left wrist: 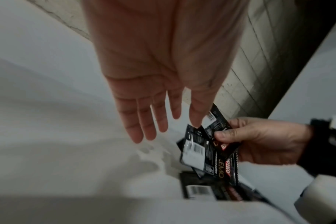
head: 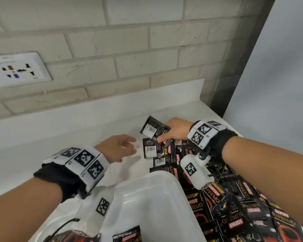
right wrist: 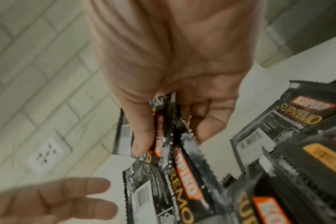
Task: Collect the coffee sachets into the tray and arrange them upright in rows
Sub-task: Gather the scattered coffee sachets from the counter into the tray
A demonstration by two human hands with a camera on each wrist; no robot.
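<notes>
White counter (head: 63,137) against painted brick wall (head: 129,49) with socket (head: 17,69). Right hand (head: 177,129) pinching sachets (head: 154,127); left hand (head: 117,148) spread wide, holding nothing.

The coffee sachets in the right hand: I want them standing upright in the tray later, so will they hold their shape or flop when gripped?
The sachets that the right hand pinches jut out flat, so probably fairly stiff. Their glossy film looks slippery; a fanned bunch may slide apart. Thin and flat, they would likely tip in the tray unless leaned together.
</notes>
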